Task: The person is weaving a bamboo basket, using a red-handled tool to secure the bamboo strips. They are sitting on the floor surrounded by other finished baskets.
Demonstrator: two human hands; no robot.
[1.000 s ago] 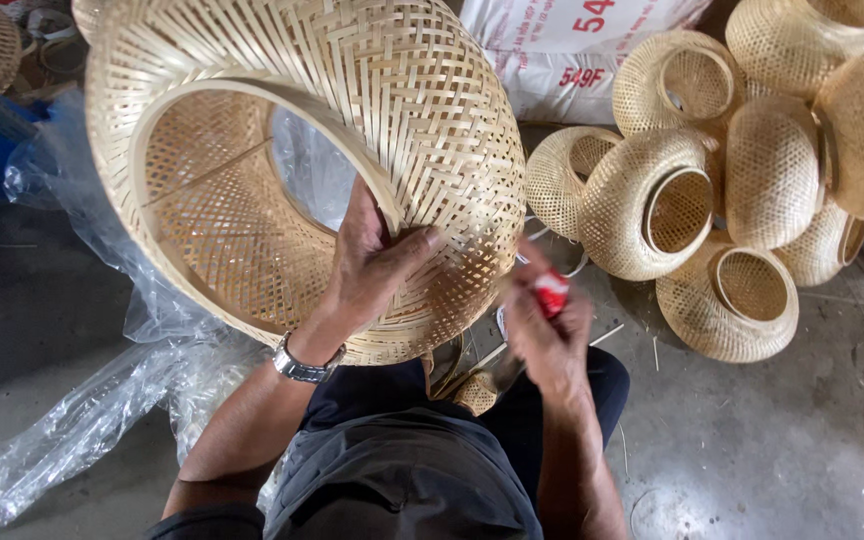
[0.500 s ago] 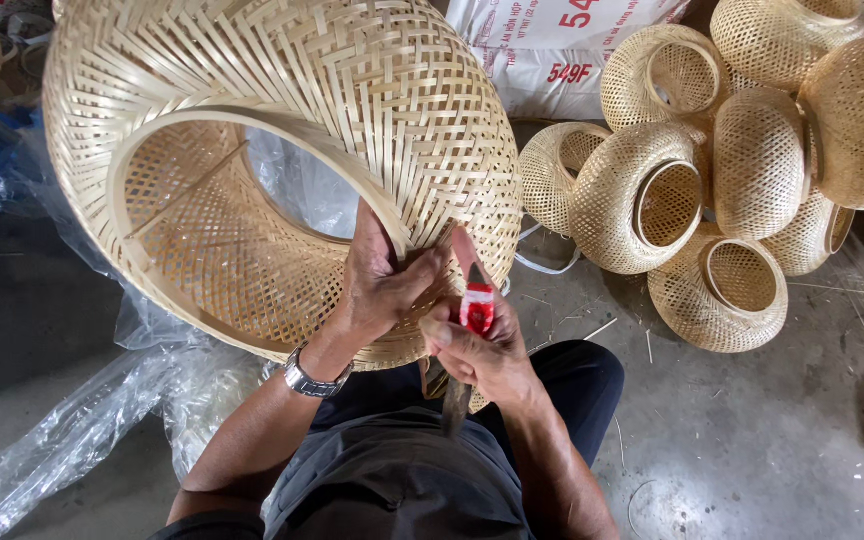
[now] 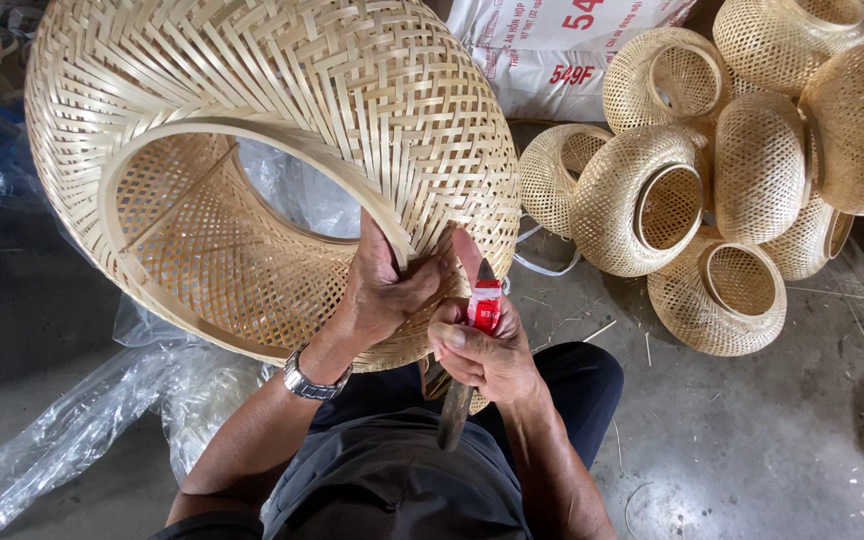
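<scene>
Nearest the camera, the person's dark-trousered lap is filling the bottom of the view, and both forearms are reaching up from it. The right hand (image 3: 487, 345) is curling closed around a knife (image 3: 472, 340) whose handle is wrapped in red and white tape; the dark lower end of the tool is hanging down below the fist, and the index finger is stretching up along the blade toward the weave. The left hand (image 3: 387, 285), wearing a metal wristwatch (image 3: 312, 377), is gripping the lower edge of the large woven bamboo shade (image 3: 282, 130), thumb and fingers pinching the rim with the palm pressed against the lattice. The two hands are sitting just beside each other at that edge.

The shade is resting tilted above the lap, its wide round opening facing the camera and its smooth hoop rim running around it.

Under and left of it, crumpled clear plastic sheeting (image 3: 72, 440) is lying on the grey concrete floor (image 3: 752, 450), with thin bamboo slivers scattered to the right.

Farther off on the right, a heap of smaller woven bamboo shades (image 3: 712, 170) is piling up, openings turned various ways. Behind them, at the top edge, a white sack (image 3: 562, 50) with red and dark print is leaning flat and rectangular.
</scene>
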